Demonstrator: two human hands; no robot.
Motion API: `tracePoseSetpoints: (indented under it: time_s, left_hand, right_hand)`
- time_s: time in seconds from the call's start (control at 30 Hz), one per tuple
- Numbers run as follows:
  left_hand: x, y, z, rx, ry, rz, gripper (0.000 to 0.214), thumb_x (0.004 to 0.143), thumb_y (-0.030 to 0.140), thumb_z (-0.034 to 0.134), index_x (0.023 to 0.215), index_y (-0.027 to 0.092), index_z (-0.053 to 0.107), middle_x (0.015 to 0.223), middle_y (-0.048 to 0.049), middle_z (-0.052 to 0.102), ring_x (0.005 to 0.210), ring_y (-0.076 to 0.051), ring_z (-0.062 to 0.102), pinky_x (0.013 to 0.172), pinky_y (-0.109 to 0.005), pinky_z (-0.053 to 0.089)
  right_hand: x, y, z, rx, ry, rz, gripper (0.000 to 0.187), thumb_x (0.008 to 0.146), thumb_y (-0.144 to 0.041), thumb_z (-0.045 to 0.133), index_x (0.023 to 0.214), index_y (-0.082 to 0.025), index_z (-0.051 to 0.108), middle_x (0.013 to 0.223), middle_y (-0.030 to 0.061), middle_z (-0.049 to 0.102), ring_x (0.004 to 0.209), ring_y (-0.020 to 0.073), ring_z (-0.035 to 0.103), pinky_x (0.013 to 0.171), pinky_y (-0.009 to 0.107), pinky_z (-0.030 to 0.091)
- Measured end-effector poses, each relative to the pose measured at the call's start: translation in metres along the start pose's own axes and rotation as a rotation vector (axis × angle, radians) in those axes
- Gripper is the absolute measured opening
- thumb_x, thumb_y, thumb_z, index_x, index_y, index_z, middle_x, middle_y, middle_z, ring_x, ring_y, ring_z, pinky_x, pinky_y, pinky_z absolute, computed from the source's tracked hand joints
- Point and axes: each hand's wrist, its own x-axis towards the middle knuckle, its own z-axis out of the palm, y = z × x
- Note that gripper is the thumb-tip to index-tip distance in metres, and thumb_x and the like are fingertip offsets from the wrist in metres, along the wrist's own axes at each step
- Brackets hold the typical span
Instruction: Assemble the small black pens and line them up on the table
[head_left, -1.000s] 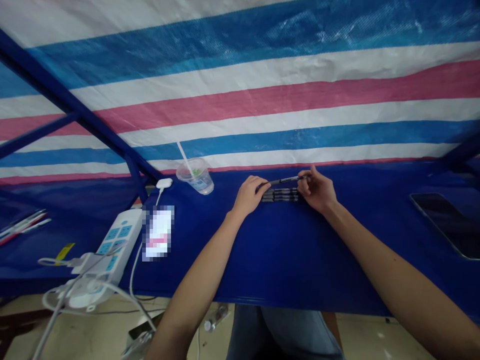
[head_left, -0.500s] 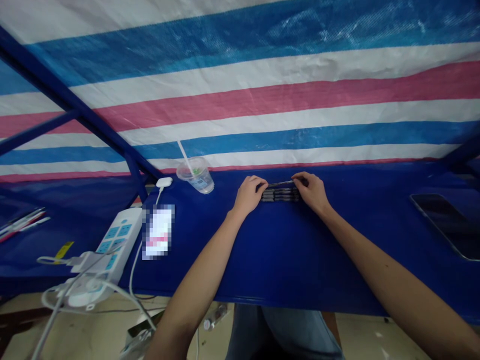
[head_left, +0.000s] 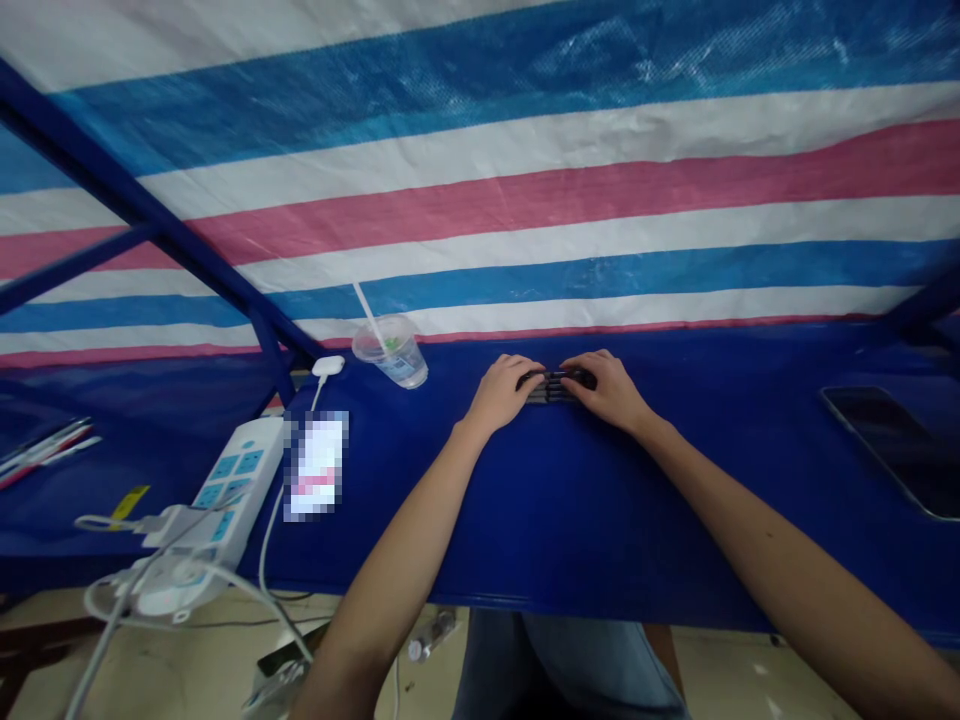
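Observation:
Several slim black pens (head_left: pixel 551 389) lie side by side in a small row on the blue surface, parallel to its far edge. At their left ends is my left hand (head_left: pixel 504 388), its thumb and fingers closed around the row. My right hand (head_left: pixel 606 388) grips the right ends in the same way, thumb on the near side and fingers on the far side. Only the middle of the row shows between the hands; both ends are covered by my fingers.
A tilted clear cup (head_left: pixel 401 358) with a straw stands left of my hands. Farther left are a lit phone (head_left: pixel 319 465), a white power strip (head_left: pixel 244 470) with cables, and loose pens (head_left: pixel 49 448). A dark phone (head_left: pixel 896 450) lies right. Striped sheeting (head_left: pixel 525 215) hangs behind.
The pen held slightly apart at the far side of the row is now down against the others. Both my hands have closed in on the row, the right moving left.

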Motion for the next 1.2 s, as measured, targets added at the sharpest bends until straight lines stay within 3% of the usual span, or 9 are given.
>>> tracePoseSetpoints:
  time_s: [0.23, 0.5, 0.6, 0.77, 0.87, 1.2]
  left_hand:
    - [0.001, -0.003, 0.002, 0.009, -0.004, -0.037, 0.020, 0.103, 0.033, 0.059, 0.115, 0.025, 0.073, 0.112, -0.0045, 0.070, 0.109, -0.023, 0.060, 0.101, -0.041, 0.050]
    - [0.001, -0.004, 0.003, 0.006, 0.009, -0.014, 0.018, 0.102, 0.035, 0.061, 0.110, 0.025, 0.072, 0.109, -0.0041, 0.071, 0.106, -0.022, 0.061, 0.098, -0.040, 0.049]
    - [0.001, -0.002, 0.002, 0.000, 0.004, -0.013, 0.019, 0.103, 0.037, 0.058, 0.108, 0.024, 0.072, 0.109, -0.0041, 0.071, 0.105, -0.022, 0.061, 0.098, -0.040, 0.049]
    - [0.002, -0.001, 0.000, -0.010, -0.005, -0.019, 0.022, 0.105, 0.036, 0.055, 0.102, 0.023, 0.072, 0.104, -0.0040, 0.072, 0.101, -0.022, 0.062, 0.094, -0.038, 0.049]
    - [0.002, -0.001, 0.000, -0.013, -0.005, -0.012, 0.023, 0.106, 0.036, 0.053, 0.103, 0.023, 0.073, 0.104, -0.0040, 0.072, 0.101, -0.021, 0.062, 0.094, -0.037, 0.049]
    - [0.002, -0.001, 0.001, -0.022, 0.010, -0.007, 0.025, 0.107, 0.035, 0.051, 0.102, 0.024, 0.073, 0.103, -0.0028, 0.073, 0.100, -0.021, 0.062, 0.092, -0.037, 0.049]
  right_hand:
    - [-0.004, -0.006, 0.002, -0.107, -0.073, -0.122, 0.037, 0.093, -0.049, 0.069, 0.121, -0.025, 0.071, 0.123, 0.0098, 0.073, 0.114, 0.0323, 0.060, 0.092, 0.049, 0.045]
    - [-0.006, -0.008, 0.002, -0.136, -0.123, -0.221, 0.061, 0.085, -0.067, 0.073, 0.131, -0.028, 0.064, 0.130, 0.0114, 0.068, 0.117, 0.0352, 0.057, 0.094, 0.051, 0.044]
    - [-0.006, -0.010, 0.001, -0.135, -0.137, -0.228, 0.057, 0.085, -0.064, 0.074, 0.127, -0.026, 0.063, 0.126, 0.0112, 0.069, 0.114, 0.0341, 0.057, 0.094, 0.050, 0.044]
    - [-0.006, -0.015, -0.003, -0.112, -0.152, -0.242, 0.040, 0.088, -0.060, 0.071, 0.104, -0.024, 0.062, 0.111, 0.0099, 0.069, 0.103, 0.0303, 0.058, 0.089, 0.045, 0.043]
    - [-0.007, -0.016, -0.004, -0.092, -0.151, -0.273, 0.036, 0.089, -0.057, 0.071, 0.094, -0.023, 0.060, 0.113, 0.0096, 0.068, 0.103, 0.0290, 0.057, 0.089, 0.045, 0.043]
    - [-0.007, -0.015, -0.005, -0.041, -0.164, -0.334, 0.029, 0.090, -0.052, 0.073, 0.087, -0.023, 0.068, 0.122, 0.0106, 0.063, 0.110, 0.0305, 0.054, 0.096, 0.050, 0.043]
